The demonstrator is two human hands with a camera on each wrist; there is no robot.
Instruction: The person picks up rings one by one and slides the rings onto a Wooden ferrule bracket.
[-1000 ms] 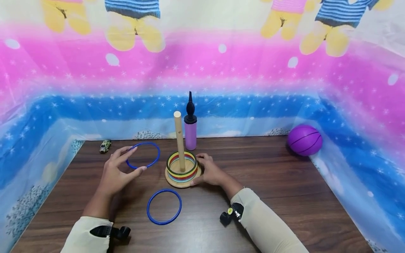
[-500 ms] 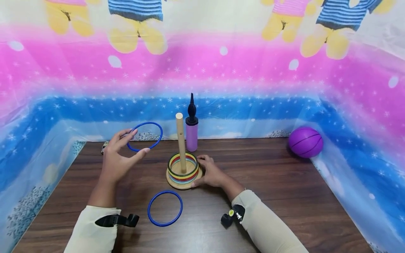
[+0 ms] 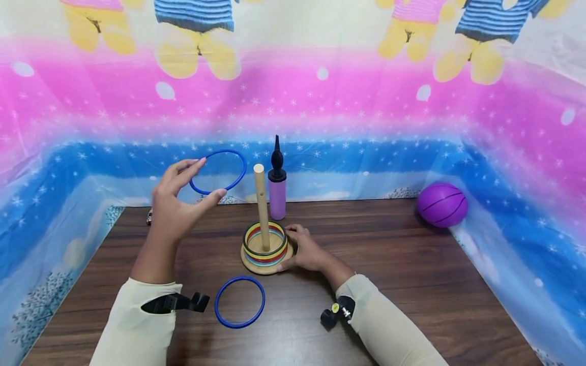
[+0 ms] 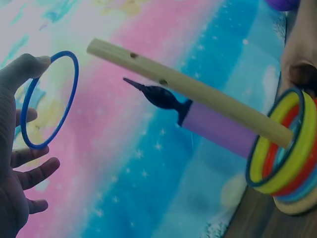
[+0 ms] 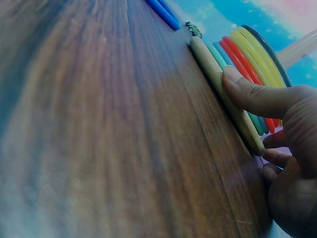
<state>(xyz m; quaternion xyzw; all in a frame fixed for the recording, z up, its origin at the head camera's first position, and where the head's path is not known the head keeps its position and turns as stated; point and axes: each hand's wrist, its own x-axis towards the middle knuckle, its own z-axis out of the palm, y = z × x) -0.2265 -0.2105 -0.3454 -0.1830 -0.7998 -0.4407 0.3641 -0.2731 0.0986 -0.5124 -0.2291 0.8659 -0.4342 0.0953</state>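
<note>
Bright cartoon-printed sheeting walled in the dark wooden table [image 3: 412, 284] on three sides. Raised above it, just left of the peg's top, the left hand [image 3: 176, 208] pinched a blue ring [image 3: 218, 172] between thumb and forefinger, the other fingers spread loosely; the left wrist view showed the ring [image 4: 48, 99] gripped at its edge only, so its opening stayed free and faced the wooden peg [image 4: 183, 89]. That light edge grip looked suited to dropping the hoop over the post.

Below and to the right of that hand stood the peg [image 3: 261, 203], upright on its round wooden base [image 3: 267, 260], with a stack of coloured rings [image 3: 265, 243] already lying around its foot. The right hand [image 3: 308, 249] rested on the table against the base's right side, thumb pressed on the rim and fingers curled loosely behind it, seemingly to keep the stand from shifting; the right wrist view showed the thumb [image 5: 250, 94] flat on the wooden edge [image 5: 225, 94].

Between the two forearms, nearer the left sleeve, a second blue ring [image 3: 239, 301] lay flat on the wood. Beyond the right hand, just behind the peg, stood a purple hand pump [image 3: 276, 185] with a black nozzle. Well off to the right hand's far side sat a purple ball [image 3: 441, 204] against the sheeting.
</note>
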